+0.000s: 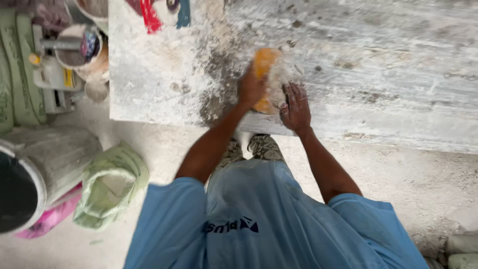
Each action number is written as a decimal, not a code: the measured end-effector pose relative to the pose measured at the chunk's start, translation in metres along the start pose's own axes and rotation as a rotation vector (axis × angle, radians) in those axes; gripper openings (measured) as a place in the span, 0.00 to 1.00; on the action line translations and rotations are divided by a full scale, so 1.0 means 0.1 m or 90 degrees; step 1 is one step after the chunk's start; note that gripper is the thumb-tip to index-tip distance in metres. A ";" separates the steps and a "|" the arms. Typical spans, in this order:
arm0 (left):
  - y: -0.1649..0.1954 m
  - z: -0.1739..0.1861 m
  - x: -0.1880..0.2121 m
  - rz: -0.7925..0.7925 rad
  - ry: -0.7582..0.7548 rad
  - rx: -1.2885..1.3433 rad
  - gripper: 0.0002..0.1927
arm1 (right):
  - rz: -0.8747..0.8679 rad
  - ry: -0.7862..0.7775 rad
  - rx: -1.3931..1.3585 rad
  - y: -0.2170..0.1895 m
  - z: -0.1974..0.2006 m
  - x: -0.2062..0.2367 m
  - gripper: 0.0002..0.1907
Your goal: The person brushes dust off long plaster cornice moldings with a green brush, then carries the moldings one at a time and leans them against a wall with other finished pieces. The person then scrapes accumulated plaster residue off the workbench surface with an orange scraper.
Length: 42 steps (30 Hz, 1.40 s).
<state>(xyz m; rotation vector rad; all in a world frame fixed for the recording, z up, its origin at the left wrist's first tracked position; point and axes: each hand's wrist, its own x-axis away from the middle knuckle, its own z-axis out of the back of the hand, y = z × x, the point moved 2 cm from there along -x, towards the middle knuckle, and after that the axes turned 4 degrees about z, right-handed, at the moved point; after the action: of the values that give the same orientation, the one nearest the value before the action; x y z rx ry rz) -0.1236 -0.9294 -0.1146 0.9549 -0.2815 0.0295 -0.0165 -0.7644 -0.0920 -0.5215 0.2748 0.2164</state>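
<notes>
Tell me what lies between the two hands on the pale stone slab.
In the head view, an orange sponge coated in white paste lies between the left hand and right hand, at the near edge of the dusty grey-white stone slab; both hands touch it.

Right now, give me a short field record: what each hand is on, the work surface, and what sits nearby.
left hand: pressed on orange sponge
right hand: flat on slab, beside the sponge
slab: grey, dusty, darker patch by the sponge
floor, to the person's left: green sack, grey bucket
behind slab corner: dusty tubs
</notes>
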 end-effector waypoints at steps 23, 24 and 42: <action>0.74 -1.71 0.24 -0.086 -0.024 0.069 0.32 | -0.116 0.109 -0.256 1.24 0.65 0.45 0.29; 0.72 -1.56 0.15 -0.097 -0.029 0.085 0.32 | -0.130 0.110 -0.236 1.30 0.68 0.46 0.28; -0.22 1.03 -1.25 -0.066 0.061 0.108 0.33 | -0.058 0.073 0.009 0.49 0.32 -0.51 0.23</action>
<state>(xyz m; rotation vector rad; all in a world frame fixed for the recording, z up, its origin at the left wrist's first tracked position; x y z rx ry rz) -0.2639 -1.0133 -0.1071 1.1323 -0.1430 0.0043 -0.0719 -0.7129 -0.0720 -0.5320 0.3635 0.0960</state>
